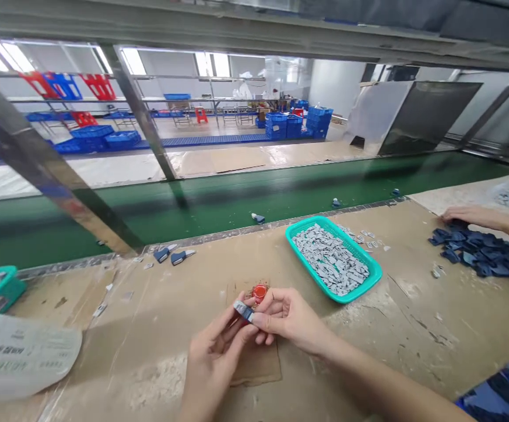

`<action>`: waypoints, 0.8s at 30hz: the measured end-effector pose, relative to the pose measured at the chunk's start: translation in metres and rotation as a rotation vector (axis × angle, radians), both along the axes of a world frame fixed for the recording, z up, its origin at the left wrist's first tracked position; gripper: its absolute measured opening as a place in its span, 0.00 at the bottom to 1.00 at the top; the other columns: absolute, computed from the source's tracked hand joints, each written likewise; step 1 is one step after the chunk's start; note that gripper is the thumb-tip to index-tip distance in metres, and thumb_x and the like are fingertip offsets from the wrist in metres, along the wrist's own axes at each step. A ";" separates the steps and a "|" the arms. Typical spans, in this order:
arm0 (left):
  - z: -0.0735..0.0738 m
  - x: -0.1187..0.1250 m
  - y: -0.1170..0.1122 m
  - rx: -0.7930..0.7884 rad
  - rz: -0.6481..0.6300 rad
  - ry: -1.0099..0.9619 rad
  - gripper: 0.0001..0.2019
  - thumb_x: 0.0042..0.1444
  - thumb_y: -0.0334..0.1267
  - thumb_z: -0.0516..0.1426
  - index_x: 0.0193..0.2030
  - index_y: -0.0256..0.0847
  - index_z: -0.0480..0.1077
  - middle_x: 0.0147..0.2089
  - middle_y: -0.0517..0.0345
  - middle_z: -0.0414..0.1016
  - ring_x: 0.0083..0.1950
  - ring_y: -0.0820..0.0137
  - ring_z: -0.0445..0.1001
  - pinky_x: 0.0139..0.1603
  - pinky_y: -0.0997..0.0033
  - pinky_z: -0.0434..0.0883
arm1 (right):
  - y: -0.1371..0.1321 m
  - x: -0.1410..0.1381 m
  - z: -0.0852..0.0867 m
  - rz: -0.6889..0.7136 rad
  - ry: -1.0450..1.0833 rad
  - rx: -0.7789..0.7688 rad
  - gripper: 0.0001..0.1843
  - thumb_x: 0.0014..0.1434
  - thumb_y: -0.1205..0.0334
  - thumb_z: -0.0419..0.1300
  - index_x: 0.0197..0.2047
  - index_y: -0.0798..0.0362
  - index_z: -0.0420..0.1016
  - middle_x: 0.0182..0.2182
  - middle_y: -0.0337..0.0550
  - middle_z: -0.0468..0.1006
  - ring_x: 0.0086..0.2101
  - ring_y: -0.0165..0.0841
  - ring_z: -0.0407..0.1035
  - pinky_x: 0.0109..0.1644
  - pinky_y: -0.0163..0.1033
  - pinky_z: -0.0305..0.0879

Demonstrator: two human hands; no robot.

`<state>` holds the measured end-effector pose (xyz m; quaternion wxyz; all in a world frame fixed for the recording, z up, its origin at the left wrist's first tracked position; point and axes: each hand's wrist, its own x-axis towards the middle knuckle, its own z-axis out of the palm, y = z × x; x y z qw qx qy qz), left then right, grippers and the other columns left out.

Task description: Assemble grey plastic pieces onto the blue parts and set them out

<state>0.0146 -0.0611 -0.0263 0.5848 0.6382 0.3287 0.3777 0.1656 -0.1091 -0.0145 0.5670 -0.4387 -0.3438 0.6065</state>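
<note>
Two hands sit together, the left hand [213, 360] and right hand [292, 319] pinching a small blue-grey plastic part [243, 311] just above a red cap [259, 293]; it looks light and stiff, best held by its edges.

a factory assembly floor: a green conveyor belt [254, 196] runs along the workbench [413, 328], with stacked blue crates [293, 126] beyond.
</note>
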 end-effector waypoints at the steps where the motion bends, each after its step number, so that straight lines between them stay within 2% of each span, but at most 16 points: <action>1: 0.001 0.002 -0.002 0.008 0.002 0.015 0.21 0.53 0.39 0.60 0.56 0.50 0.69 0.54 0.57 0.74 0.54 0.61 0.72 0.57 0.63 0.69 | 0.001 0.003 0.003 0.020 -0.030 0.009 0.21 0.50 0.46 0.67 0.30 0.57 0.70 0.25 0.44 0.77 0.24 0.31 0.72 0.27 0.33 0.68; 3: 0.005 0.005 -0.002 0.070 0.050 0.076 0.22 0.56 0.43 0.57 0.59 0.50 0.66 0.56 0.56 0.71 0.58 0.60 0.68 0.61 0.61 0.63 | 0.001 0.017 0.010 0.034 -0.148 0.058 0.20 0.56 0.46 0.62 0.32 0.57 0.73 0.27 0.45 0.78 0.26 0.33 0.72 0.28 0.34 0.68; 4: 0.007 0.005 0.000 0.109 0.089 0.125 0.23 0.57 0.44 0.56 0.60 0.49 0.64 0.56 0.55 0.71 0.59 0.60 0.66 0.63 0.59 0.60 | 0.001 0.029 0.013 -0.004 -0.250 0.094 0.18 0.58 0.47 0.60 0.33 0.56 0.74 0.30 0.45 0.79 0.28 0.34 0.73 0.30 0.35 0.69; 6: 0.009 0.002 0.012 0.160 0.175 0.210 0.23 0.58 0.47 0.53 0.60 0.49 0.62 0.54 0.54 0.70 0.57 0.60 0.68 0.64 0.55 0.57 | -0.001 0.059 0.016 -0.201 -0.548 0.134 0.13 0.61 0.53 0.58 0.38 0.53 0.76 0.35 0.44 0.79 0.34 0.35 0.73 0.36 0.37 0.69; 8: 0.011 -0.004 0.034 0.181 0.252 0.241 0.22 0.58 0.49 0.52 0.59 0.49 0.61 0.51 0.54 0.70 0.52 0.61 0.71 0.62 0.53 0.60 | -0.004 0.094 0.014 -0.441 -0.940 0.051 0.09 0.63 0.59 0.56 0.43 0.50 0.76 0.41 0.42 0.78 0.39 0.36 0.71 0.42 0.39 0.67; 9: 0.011 -0.007 0.048 0.191 0.276 0.238 0.21 0.59 0.49 0.51 0.58 0.48 0.61 0.50 0.54 0.70 0.49 0.62 0.72 0.60 0.54 0.62 | -0.004 0.110 0.011 -0.495 -1.134 -0.040 0.10 0.63 0.63 0.55 0.46 0.50 0.75 0.43 0.42 0.77 0.42 0.37 0.70 0.44 0.40 0.66; 11: 0.011 -0.010 0.079 0.241 0.286 0.257 0.18 0.59 0.47 0.49 0.55 0.47 0.62 0.47 0.54 0.68 0.46 0.65 0.72 0.57 0.58 0.65 | -0.004 0.136 0.002 -0.478 -1.367 -0.167 0.13 0.61 0.69 0.56 0.48 0.50 0.75 0.45 0.44 0.76 0.47 0.41 0.66 0.49 0.42 0.62; 13: 0.012 -0.006 0.111 0.327 0.267 0.353 0.16 0.60 0.43 0.46 0.53 0.45 0.61 0.46 0.54 0.67 0.45 0.67 0.72 0.55 0.62 0.66 | -0.001 0.147 -0.007 -0.421 -1.425 -0.221 0.14 0.59 0.71 0.58 0.47 0.51 0.77 0.43 0.46 0.76 0.49 0.44 0.64 0.50 0.43 0.59; 16: 0.014 0.011 0.157 0.418 0.230 0.516 0.16 0.59 0.37 0.42 0.53 0.41 0.61 0.45 0.51 0.69 0.43 0.67 0.73 0.51 0.65 0.68 | 0.007 0.145 -0.013 -0.383 -1.438 -0.280 0.11 0.58 0.68 0.61 0.45 0.51 0.78 0.42 0.47 0.76 0.48 0.45 0.64 0.48 0.41 0.58; 20: 0.012 0.043 0.207 0.487 0.196 0.697 0.18 0.55 0.30 0.46 0.52 0.35 0.65 0.43 0.44 0.73 0.45 0.58 0.73 0.50 0.58 0.67 | 0.014 0.134 -0.011 -0.362 -1.475 -0.376 0.10 0.58 0.66 0.62 0.44 0.52 0.77 0.38 0.50 0.77 0.45 0.45 0.66 0.43 0.40 0.58; 22: 0.011 0.055 0.226 0.535 0.198 0.774 0.22 0.55 0.28 0.49 0.57 0.35 0.63 0.49 0.40 0.72 0.50 0.54 0.71 0.51 0.54 0.65 | 0.014 0.132 -0.011 -0.341 -1.493 -0.417 0.08 0.57 0.67 0.62 0.42 0.55 0.76 0.34 0.51 0.78 0.41 0.46 0.68 0.39 0.39 0.57; 24: 0.009 0.065 0.241 0.573 0.200 0.825 0.24 0.56 0.28 0.51 0.61 0.35 0.59 0.53 0.40 0.70 0.53 0.55 0.69 0.52 0.53 0.65 | 0.013 0.133 -0.014 -0.321 -1.510 -0.442 0.06 0.57 0.68 0.62 0.39 0.58 0.75 0.33 0.54 0.77 0.38 0.46 0.70 0.35 0.39 0.56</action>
